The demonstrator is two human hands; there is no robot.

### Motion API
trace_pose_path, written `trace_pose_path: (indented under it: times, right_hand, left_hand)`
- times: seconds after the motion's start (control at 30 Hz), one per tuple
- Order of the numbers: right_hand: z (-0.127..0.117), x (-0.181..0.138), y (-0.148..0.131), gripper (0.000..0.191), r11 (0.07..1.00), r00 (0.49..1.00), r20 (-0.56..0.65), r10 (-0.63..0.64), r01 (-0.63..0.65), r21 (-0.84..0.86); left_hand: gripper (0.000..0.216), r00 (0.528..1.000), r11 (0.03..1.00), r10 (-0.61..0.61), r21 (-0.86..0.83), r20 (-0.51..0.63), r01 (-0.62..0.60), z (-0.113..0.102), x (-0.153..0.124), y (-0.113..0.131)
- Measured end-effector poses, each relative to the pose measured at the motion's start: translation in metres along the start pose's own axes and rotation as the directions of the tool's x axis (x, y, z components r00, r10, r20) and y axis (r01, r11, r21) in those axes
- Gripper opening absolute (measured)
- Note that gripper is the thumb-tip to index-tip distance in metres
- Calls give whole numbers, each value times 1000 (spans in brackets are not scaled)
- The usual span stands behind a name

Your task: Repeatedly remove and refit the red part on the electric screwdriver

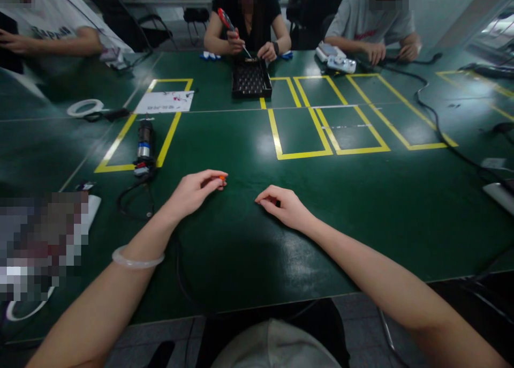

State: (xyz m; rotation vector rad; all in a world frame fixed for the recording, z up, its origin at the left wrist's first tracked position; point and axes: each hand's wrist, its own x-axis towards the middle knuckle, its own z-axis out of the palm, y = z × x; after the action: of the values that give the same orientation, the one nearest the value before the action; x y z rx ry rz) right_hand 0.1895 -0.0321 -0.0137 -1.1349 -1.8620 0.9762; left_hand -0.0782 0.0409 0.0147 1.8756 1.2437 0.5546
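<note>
One container shows: a shallow black rectangular tray (251, 94) with a dotted grid inside, at the far side of the glossy dark green desk (401, 207). Whether any loose pieces lie in its grid is too small to tell. It sits before a co-worker in a black top (257, 28), whose one hand holds a red-handled tool (225, 20) pointing down toward the tray's far edge.

The person's left hand (204, 188) pinches one small orange piece (222, 178) between thumb and fingertips, just above the desk near its middle. The right hand (283, 204) is apart from the left, its fingers curled in toward the thumb; something reddish seems to show inside, but I cannot tell whether it is gripped. Both forearms reach forward from the near edge and slant inward, palms turned toward each other; one translucent whitish bangle (137, 258) circles the left forearm.

Left of the left hand lies one black cylinder with blue and silver bands (145, 143), beside one white paper sheet (164, 102) and one flat white ring (85, 108). Two more co-workers sit opposite, one in white (60, 22) and one in grey (361, 17).
</note>
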Motion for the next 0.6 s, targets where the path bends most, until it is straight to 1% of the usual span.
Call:
trace_pose_path:
  times: [0.07, 0.13, 0.2, 0.23, 0.37, 0.53, 0.6]
  right_hand:
    - [1, 0, 0, 13, 998, 999, 14, 45, -46, 47]
    - [1, 1, 0, 13, 991, 996, 35, 77, -80, 108]
    - [1, 1, 0, 12, 979, 994, 51, 93, -101, 178]
    - [1, 1, 0, 11, 972, 993, 56, 100, -110, 209]
    - [1, 1, 2, 9, 947, 988, 76, 134, -151, 283]
    - [0, 1, 3, 11, 948, 985, 92, 145, -164, 271]
    - [0, 1, 1, 13, 948, 985, 89, 148, -167, 273]
  left_hand:
    - [44, 987, 980, -34, -188, 155, 63, 24, -4, 16]
    - [43, 963, 939, -43, -317, 268, 131, 42, -9, 28]
    - [41, 940, 902, -39, -394, 338, 179, 53, -12, 33]
    - [40, 934, 889, -36, -415, 355, 192, 55, -13, 33]
    - [32, 943, 879, -15, -446, 332, 171, 56, -14, 31]
    - [34, 960, 890, 11, -441, 281, 119, 57, -15, 31]
    - [33, 965, 909, 34, -409, 261, 79, 57, -17, 34]
